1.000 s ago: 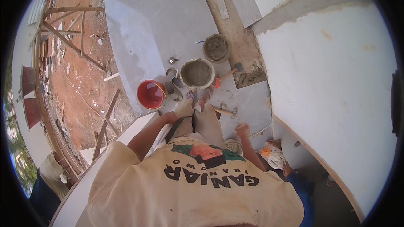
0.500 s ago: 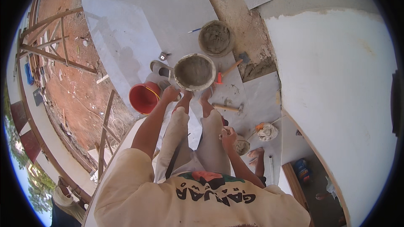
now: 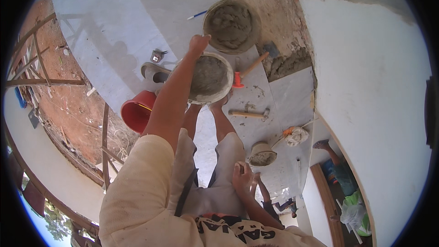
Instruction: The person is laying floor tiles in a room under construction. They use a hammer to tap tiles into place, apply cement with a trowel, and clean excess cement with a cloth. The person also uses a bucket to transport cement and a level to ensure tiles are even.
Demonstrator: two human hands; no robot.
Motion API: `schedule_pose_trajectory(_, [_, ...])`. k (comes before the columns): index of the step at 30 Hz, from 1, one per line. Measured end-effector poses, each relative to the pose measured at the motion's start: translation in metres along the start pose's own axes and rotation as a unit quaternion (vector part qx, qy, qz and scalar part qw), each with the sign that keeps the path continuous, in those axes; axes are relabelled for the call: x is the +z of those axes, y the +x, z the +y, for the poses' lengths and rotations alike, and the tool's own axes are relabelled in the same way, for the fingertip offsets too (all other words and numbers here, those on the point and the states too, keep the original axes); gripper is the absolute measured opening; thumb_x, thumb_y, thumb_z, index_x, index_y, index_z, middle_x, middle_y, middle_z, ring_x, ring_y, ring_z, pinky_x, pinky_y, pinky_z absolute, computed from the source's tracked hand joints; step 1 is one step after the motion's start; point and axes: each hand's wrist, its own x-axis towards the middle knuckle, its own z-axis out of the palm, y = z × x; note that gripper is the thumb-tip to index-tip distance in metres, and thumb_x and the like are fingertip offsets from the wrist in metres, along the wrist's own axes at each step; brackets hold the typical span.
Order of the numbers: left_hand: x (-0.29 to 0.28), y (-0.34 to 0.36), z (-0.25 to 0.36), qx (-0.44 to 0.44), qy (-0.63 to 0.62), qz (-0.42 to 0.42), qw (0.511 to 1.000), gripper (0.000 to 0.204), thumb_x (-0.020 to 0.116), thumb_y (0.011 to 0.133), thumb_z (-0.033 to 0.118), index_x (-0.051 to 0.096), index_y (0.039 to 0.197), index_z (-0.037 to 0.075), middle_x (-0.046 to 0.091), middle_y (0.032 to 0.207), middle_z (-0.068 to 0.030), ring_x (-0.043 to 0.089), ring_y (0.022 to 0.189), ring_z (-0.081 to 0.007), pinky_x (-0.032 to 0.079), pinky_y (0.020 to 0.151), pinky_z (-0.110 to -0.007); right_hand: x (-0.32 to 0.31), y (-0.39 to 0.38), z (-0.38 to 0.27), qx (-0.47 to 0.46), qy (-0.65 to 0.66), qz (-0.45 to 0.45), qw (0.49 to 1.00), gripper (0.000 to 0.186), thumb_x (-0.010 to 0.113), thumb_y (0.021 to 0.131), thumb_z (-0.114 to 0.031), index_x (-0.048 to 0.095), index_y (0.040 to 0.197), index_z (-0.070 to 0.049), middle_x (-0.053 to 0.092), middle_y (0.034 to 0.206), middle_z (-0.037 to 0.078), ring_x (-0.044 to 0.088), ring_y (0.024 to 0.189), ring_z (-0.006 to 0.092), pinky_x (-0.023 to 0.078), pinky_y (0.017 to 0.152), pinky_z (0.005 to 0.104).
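Reaching forward across the near round tub of wet mortar [image 3: 209, 78], my left hand [image 3: 200, 45] closes at the left rim of the far tub of mortar [image 3: 232, 26]. My left forearm hides part of the near tub, which stands at my feet. By my right thigh, my right hand [image 3: 242, 177] has its fingers curled in; whether anything is inside them is hidden. An orange-red tool [image 3: 238, 79] lies just right of the near tub. Left of that tub are a red bucket [image 3: 138, 111] and a grey slipper [image 3: 155, 72].
Two hammers lie on the right, a dark-headed one [image 3: 256, 64] and a wooden-handled one [image 3: 249, 114]. A small mortar bucket [image 3: 262, 154] and a pale bundle [image 3: 296, 136] sit nearer. A tape measure [image 3: 158, 56] and pen [image 3: 196, 15] lie left. Other people [image 3: 345, 178] are at lower right.
My left hand has gone from beside the red bucket forward to the far tub's rim. My right hand has come back closer to my body. Another person's leg now shows in the doorway.
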Motion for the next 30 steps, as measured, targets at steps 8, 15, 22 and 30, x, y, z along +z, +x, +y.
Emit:
schedule_pose_trajectory(8, [0.029, -0.063, 0.102, -0.092, -0.452, -0.075, 0.884, 0.026, 0.069, 0.088, 0.028, 0.060, 0.088, 0.004, 0.053, 0.068, -0.0062, 0.058, 0.067, -0.0212, 0.048, 0.065, -0.040, 0.004, 0.004, -0.002, -0.002, 0.016, 0.027, 0.999, 0.017, 0.062, 0.092, -0.017, 0.067, 0.097, -0.002, 0.070, 0.088, 0.016, 0.068, 0.083, 0.0343, 0.053, 0.077, 0.0429])
schedule_pose_trajectory(15, [-0.048, -0.047, 0.179, -0.035, -0.398, -0.063, 0.915, 0.029, 0.070, 0.088, 0.029, 0.052, 0.095, 0.007, 0.038, 0.070, 0.0024, 0.039, 0.059, -0.0123, 0.038, 0.061, -0.032, -0.005, 0.015, 0.001, -0.008, 0.006, 0.033, 0.999, 0.019, 0.063, 0.090, -0.019, 0.068, 0.095, -0.002, 0.070, 0.088, 0.018, 0.068, 0.084, 0.0378, 0.052, 0.078, 0.0450])
schedule_pose_trajectory(22, [-0.146, -0.007, 0.203, 0.024, -0.363, -0.043, 0.931, 0.036, 0.073, 0.085, 0.031, 0.055, 0.099, 0.003, 0.042, 0.075, 0.0023, 0.044, 0.064, -0.0110, 0.040, 0.062, -0.031, 0.000, 0.014, 0.000, -0.011, 0.015, 0.051, 0.999, 0.016, 0.064, 0.089, -0.019, 0.067, 0.094, -0.004, 0.070, 0.087, 0.015, 0.068, 0.082, 0.0365, 0.052, 0.075, 0.0443])
schedule_pose_trajectory(30, [-0.237, 0.095, 0.181, 0.028, -0.365, 0.073, 0.928, 0.035, 0.072, 0.087, 0.030, 0.056, 0.100, 0.003, 0.044, 0.077, -0.0003, 0.046, 0.067, -0.0142, 0.046, 0.071, -0.036, -0.008, 0.022, -0.019, -0.004, 0.027, 0.030, 0.999, 0.017, 0.064, 0.090, -0.019, 0.067, 0.097, -0.004, 0.070, 0.092, 0.019, 0.068, 0.086, 0.0392, 0.052, 0.078, 0.0467])
